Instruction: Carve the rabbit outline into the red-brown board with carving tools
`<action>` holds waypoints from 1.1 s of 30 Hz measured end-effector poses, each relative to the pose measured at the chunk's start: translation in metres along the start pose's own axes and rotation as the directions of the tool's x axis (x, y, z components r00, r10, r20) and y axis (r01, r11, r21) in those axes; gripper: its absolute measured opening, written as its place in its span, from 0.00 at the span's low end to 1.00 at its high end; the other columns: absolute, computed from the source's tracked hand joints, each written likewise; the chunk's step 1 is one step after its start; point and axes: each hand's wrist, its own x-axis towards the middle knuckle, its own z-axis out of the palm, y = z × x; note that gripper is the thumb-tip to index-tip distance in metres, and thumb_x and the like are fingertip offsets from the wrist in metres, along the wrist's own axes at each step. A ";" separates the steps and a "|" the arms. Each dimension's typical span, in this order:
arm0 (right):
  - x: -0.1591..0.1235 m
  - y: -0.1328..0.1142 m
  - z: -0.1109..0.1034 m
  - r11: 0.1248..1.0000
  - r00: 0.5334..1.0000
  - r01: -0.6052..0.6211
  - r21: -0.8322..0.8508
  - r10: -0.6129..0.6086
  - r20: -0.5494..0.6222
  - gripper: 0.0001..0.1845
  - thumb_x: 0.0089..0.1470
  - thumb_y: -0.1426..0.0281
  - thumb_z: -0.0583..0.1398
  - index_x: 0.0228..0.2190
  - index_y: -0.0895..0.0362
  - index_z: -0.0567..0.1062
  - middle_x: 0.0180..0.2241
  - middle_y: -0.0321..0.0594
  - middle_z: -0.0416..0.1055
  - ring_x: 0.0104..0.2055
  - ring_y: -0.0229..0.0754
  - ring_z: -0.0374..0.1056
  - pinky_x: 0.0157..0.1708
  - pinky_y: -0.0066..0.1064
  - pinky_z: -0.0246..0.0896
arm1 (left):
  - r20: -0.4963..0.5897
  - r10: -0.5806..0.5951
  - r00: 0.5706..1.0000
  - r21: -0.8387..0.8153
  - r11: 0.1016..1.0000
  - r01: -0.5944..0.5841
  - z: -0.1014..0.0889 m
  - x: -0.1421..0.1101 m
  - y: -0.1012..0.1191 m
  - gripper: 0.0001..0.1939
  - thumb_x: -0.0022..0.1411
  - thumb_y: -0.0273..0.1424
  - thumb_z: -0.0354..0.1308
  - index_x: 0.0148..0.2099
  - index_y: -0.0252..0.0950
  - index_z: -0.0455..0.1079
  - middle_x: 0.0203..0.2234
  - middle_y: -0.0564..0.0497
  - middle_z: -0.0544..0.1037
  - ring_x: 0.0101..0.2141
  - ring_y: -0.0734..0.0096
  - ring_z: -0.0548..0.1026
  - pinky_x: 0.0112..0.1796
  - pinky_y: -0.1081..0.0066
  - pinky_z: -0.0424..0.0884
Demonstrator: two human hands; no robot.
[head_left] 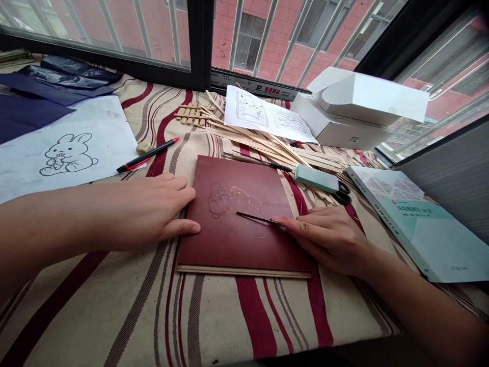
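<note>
A reddish-brown wooden board (237,244) lies flat, with a rabbit drawing (233,199) on its top face. Part of the outline is dark; the right-hand part shows as pale cut lines. My left hand (164,209) holds the board's left edge, the thumb resting on top and the other fingers curled along the side. Pinched in my right hand (324,232) is a thin dark carving tool (255,218), its tip touching the board near the pale lines. The right hand's lower fingers rest at the board's right edge.
Behind the board are a slim pen-like tool (255,162), a green-and-white block (316,178), black scissors handles (343,193) and wooden strips (263,140). A rabbit sketch (69,153) and black-and-red pen (148,154) lie left; a book (428,224) and white box (355,122) are right.
</note>
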 end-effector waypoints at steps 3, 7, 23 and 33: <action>0.000 0.001 0.001 1.000 1.000 -0.011 0.005 0.011 -0.008 0.19 0.70 0.77 0.55 0.60 0.60 0.72 0.35 0.39 0.83 0.29 0.36 0.75 0.32 0.30 0.64 | -0.005 0.014 1.000 0.015 1.000 -0.014 0.000 0.000 -0.001 0.28 0.62 0.60 0.44 0.40 0.43 0.70 0.41 0.41 0.76 0.41 0.49 0.76 0.44 0.54 0.69; 0.000 0.001 0.000 0.999 1.000 -0.018 0.029 0.018 0.001 0.21 0.68 0.78 0.56 0.60 0.59 0.72 0.33 0.36 0.82 0.29 0.35 0.75 0.31 0.29 0.63 | -0.014 0.024 1.000 0.019 1.000 -0.024 -0.002 0.000 0.000 0.28 0.62 0.60 0.44 0.38 0.43 0.69 0.39 0.41 0.76 0.39 0.50 0.76 0.41 0.56 0.70; 0.001 0.002 -0.001 0.999 1.000 0.016 -0.038 -0.016 0.005 0.19 0.72 0.77 0.55 0.61 0.61 0.71 0.29 0.36 0.78 0.26 0.36 0.69 0.30 0.31 0.58 | -0.046 0.036 0.998 -0.017 0.999 -0.037 0.000 0.000 0.000 0.24 0.65 0.58 0.51 0.38 0.43 0.70 0.40 0.42 0.77 0.41 0.48 0.77 0.44 0.55 0.69; 0.002 -0.001 -0.003 0.997 0.999 -0.046 0.059 0.045 0.024 0.22 0.69 0.79 0.57 0.62 0.59 0.73 0.36 0.39 0.84 0.30 0.36 0.77 0.31 0.28 0.66 | -0.012 0.043 0.999 0.016 0.999 -0.043 0.000 0.000 -0.001 0.26 0.66 0.59 0.47 0.39 0.43 0.70 0.42 0.41 0.77 0.43 0.48 0.77 0.46 0.52 0.71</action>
